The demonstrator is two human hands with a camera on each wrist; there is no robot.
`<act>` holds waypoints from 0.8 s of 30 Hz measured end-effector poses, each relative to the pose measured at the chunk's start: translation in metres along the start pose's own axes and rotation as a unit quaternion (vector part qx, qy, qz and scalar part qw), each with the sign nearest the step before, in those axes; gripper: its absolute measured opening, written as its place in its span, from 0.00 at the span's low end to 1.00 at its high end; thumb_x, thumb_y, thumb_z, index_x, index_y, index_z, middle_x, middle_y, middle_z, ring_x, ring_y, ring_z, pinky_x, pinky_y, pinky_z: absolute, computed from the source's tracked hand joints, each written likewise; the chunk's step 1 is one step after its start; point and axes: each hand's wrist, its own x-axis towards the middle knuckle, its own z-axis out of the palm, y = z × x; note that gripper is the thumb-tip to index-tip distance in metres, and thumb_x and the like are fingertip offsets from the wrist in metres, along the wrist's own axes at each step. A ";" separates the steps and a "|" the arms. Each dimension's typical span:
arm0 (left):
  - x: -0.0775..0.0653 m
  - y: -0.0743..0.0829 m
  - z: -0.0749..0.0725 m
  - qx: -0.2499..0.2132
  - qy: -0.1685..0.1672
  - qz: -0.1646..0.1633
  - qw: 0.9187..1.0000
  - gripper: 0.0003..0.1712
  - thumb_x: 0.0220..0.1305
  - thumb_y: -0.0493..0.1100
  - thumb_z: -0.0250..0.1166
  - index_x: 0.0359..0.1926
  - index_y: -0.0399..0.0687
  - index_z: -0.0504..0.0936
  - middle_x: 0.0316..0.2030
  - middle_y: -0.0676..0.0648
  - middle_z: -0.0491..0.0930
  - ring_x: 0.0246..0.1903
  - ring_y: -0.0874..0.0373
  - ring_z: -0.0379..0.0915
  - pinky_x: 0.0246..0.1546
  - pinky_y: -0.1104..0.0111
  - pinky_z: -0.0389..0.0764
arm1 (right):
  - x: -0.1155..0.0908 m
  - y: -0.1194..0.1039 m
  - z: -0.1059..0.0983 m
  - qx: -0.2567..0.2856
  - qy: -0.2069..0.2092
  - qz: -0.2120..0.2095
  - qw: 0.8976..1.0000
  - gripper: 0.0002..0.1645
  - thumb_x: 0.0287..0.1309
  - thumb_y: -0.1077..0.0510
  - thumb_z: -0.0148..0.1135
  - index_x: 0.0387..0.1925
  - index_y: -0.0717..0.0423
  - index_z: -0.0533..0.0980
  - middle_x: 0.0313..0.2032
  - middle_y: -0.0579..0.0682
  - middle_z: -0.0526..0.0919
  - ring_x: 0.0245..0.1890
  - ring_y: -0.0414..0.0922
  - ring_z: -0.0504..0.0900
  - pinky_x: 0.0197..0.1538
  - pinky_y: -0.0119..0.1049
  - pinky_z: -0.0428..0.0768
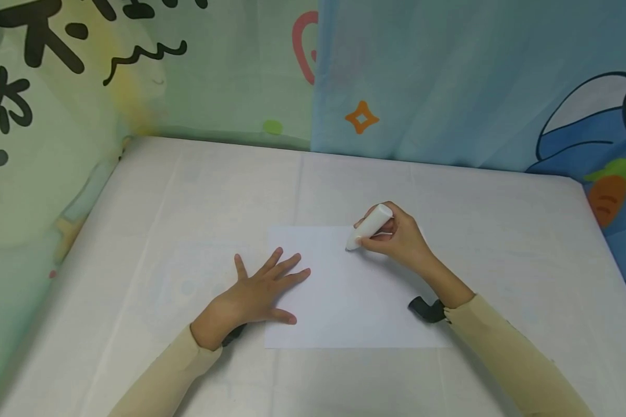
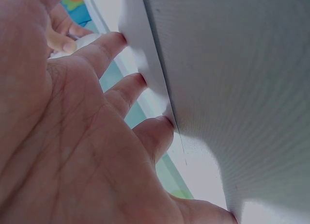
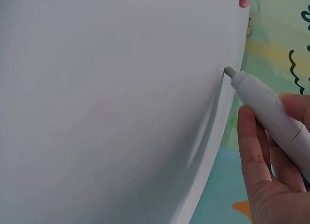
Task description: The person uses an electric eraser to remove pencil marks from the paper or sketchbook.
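Observation:
A thick white pen with a dark tip is pinched between the thumb and fingers of my right hand. Its tip meets the upper part of a white sheet of paper, where no clear mark can be made out. In the right wrist view the white pen slants down to the sheet with its grey nib on the surface. My left hand lies with fingers spread over the paper's left edge. Seen from the left wrist, the fingertips of that left hand press on the sheet near its edge.
The sheet lies on a table under a white cloth with fold lines. Printed curtains hang behind and at the left side. A black wrist strap piece hangs by the right cuff.

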 end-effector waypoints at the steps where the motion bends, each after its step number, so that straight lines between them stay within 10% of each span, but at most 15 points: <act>1: 0.000 0.000 0.000 -0.001 0.000 -0.001 1.000 0.49 0.56 0.61 0.69 0.75 0.61 0.58 0.77 0.51 0.45 0.76 0.46 0.30 0.54 0.22 0.29 | 0.000 0.000 0.000 0.000 -0.001 0.001 1.000 0.27 0.43 0.76 0.71 0.46 0.72 0.69 0.44 0.71 0.82 0.37 0.32 0.84 0.40 0.28 0.83; 24: 0.000 0.000 -0.001 -0.007 -0.006 0.000 1.000 0.49 0.56 0.60 0.69 0.75 0.60 0.57 0.77 0.51 0.44 0.76 0.46 0.28 0.54 0.22 0.28 | -0.001 -0.005 0.001 -0.012 -0.014 0.013 1.000 0.27 0.43 0.75 0.71 0.46 0.71 0.69 0.44 0.70 0.82 0.36 0.31 0.84 0.40 0.29 0.83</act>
